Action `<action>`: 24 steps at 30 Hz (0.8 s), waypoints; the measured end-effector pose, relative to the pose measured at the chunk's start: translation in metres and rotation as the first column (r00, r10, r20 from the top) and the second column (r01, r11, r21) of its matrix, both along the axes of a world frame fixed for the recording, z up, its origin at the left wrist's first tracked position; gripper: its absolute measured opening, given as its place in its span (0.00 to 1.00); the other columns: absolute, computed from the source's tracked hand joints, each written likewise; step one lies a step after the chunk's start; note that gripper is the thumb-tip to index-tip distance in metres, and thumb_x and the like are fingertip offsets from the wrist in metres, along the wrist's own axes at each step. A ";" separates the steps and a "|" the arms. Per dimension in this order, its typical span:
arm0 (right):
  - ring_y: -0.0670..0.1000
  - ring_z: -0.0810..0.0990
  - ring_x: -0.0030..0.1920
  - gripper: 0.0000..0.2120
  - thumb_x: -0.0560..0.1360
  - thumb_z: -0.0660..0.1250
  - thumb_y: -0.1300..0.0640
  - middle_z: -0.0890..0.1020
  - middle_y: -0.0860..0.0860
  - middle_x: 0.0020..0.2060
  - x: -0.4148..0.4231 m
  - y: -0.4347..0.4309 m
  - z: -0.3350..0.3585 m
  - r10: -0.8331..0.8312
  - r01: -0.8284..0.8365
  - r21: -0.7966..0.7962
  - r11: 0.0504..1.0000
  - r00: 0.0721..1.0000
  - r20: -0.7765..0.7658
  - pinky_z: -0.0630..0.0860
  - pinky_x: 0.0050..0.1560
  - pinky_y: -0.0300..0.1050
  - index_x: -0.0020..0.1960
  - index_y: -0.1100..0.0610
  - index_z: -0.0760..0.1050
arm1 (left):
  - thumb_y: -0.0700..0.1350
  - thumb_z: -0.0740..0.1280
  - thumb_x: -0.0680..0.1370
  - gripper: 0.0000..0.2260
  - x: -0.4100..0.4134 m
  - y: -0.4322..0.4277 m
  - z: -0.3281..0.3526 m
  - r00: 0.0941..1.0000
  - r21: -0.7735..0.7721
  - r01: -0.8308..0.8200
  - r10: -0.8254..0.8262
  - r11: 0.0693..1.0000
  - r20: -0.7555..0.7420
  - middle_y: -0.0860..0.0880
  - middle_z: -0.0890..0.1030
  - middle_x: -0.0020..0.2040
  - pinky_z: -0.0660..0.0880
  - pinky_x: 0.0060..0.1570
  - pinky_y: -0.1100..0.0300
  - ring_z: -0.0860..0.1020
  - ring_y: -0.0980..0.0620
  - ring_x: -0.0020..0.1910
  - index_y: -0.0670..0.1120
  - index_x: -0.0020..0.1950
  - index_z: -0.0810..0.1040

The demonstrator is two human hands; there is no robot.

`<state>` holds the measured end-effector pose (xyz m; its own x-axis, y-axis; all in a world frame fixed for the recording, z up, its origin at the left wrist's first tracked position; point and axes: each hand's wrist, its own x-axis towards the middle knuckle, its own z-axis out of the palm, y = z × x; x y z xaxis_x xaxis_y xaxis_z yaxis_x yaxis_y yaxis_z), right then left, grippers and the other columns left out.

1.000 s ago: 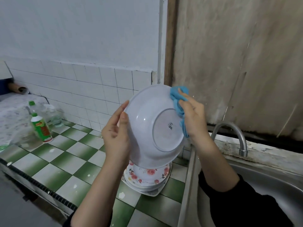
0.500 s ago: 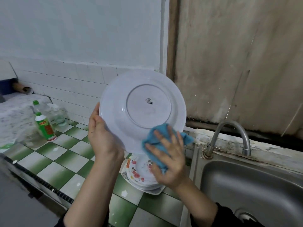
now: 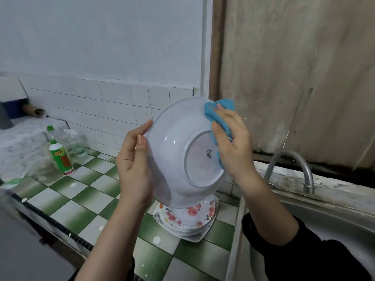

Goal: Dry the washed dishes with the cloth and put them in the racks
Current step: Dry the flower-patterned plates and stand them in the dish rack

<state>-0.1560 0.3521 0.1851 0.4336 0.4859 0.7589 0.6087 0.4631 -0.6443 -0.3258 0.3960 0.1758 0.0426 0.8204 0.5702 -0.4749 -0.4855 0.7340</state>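
Head view. We see a white deep plate (image 3: pixel 178 151) held up in the air, left of the sink (image 3: pixel 324 216), tilted, underside toward the camera. Left hand (image 3: pixel 134 165) grips the plate's left rim, thumb laid on the underside, fingers going round the rim. Right hand (image 3: pixel 233 142) holds a blue cloth (image 3: pixel 220 116) bunched under curled fingers, pressed on the plate's upper right edge and back. We mark a stack of floral plates (image 3: pixel 188 218) on the green-checked counter (image 3: pixel 91 199) just left of the sink, directly under the held plate, apart from it. Tap (image 3: pixel 292 165) stands at the sink's back edge. Green bottle (image 3: pixel 60 159) is far left of the sink, upright, near the tiled wall.
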 end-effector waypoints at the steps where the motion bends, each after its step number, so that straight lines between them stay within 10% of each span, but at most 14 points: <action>1: 0.49 0.72 0.66 0.17 0.76 0.61 0.50 0.76 0.52 0.64 -0.009 0.001 0.000 -0.019 0.020 -0.009 1.000 0.998 0.051 0.66 0.68 0.36 0.65 0.49 0.73 | 0.40 0.57 0.83 0.10 0.002 -0.002 0.000 1.000 0.021 0.005 -0.004 1.000 -0.028 0.62 0.83 0.46 0.72 0.49 0.70 0.78 0.64 0.47 0.51 0.55 0.77; 5: 0.55 0.75 0.63 0.18 0.75 0.62 0.53 0.78 0.54 0.62 -0.037 0.004 -0.013 -0.106 0.102 0.030 0.994 0.928 0.357 0.70 0.65 0.56 0.63 0.53 0.79 | 0.45 0.58 0.80 0.11 0.005 -0.008 -0.009 0.998 0.000 -0.003 0.003 1.000 -0.056 0.60 0.83 0.50 0.73 0.52 0.68 0.79 0.61 0.52 0.51 0.55 0.78; 10: 0.52 0.76 0.62 0.19 0.74 0.60 0.51 0.80 0.52 0.58 -0.038 0.011 -0.003 -0.126 0.124 0.023 0.992 0.989 0.079 0.72 0.64 0.58 0.60 0.54 0.81 | 0.46 0.58 0.79 0.11 0.003 -0.009 -0.013 0.998 -0.033 -0.033 0.031 0.999 -0.057 0.61 0.83 0.51 0.73 0.53 0.68 0.79 0.61 0.54 0.52 0.56 0.79; 17: 0.60 0.70 0.71 0.17 0.74 0.66 0.54 0.78 0.53 0.65 -0.073 -0.002 -0.051 -0.214 0.077 0.232 0.970 0.726 0.654 0.64 0.71 0.59 0.62 0.52 0.80 | 0.40 0.55 0.84 0.13 -0.004 -0.001 -0.002 0.994 -0.163 -0.025 0.042 0.986 0.105 0.53 0.84 0.50 0.77 0.50 0.61 0.81 0.54 0.50 0.50 0.56 0.79; 24: 0.64 0.67 0.72 0.18 0.81 0.57 0.49 0.66 0.56 0.74 -0.056 -0.003 -0.094 -0.247 0.158 0.304 0.940 0.928 0.281 0.58 0.70 0.73 0.69 0.50 0.72 | 0.40 0.54 0.84 0.12 -0.014 0.001 0.006 0.987 -0.180 -0.066 0.090 0.982 0.132 0.60 0.85 0.44 0.75 0.46 0.69 0.81 0.63 0.46 0.49 0.55 0.77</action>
